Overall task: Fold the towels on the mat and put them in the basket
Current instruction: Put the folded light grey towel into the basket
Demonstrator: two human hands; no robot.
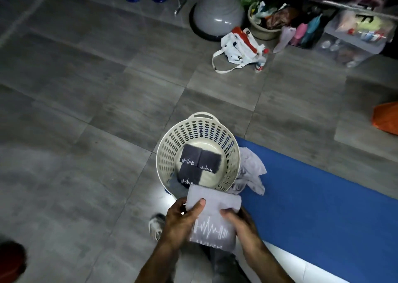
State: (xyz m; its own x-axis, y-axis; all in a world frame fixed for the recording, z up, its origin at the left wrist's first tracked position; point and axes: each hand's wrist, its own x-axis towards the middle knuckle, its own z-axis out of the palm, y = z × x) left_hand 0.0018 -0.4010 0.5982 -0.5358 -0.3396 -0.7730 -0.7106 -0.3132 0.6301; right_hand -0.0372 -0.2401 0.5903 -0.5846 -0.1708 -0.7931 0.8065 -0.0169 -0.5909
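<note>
A folded light grey towel [213, 213] with a white pulse-line print is held just in front of the basket's near rim. My left hand [183, 220] grips its left edge, thumb on top. My right hand [241, 222] grips its right side. The cream perforated basket [165, 153] stands on the floor at the corner of the blue mat [323, 196]. Three folded dark towels [199, 164] lie flat on the basket's bottom. A crumpled pale towel [252, 172] lies on the mat, touching the basket's right side.
Grey tiled floor spreads to the left and beyond the basket. At the back right stand an upturned grey basin [217, 13], a white bag [239, 47], a tub of clutter [265, 21] and a clear box [355, 39]. An orange item [386, 119] sits at the right edge.
</note>
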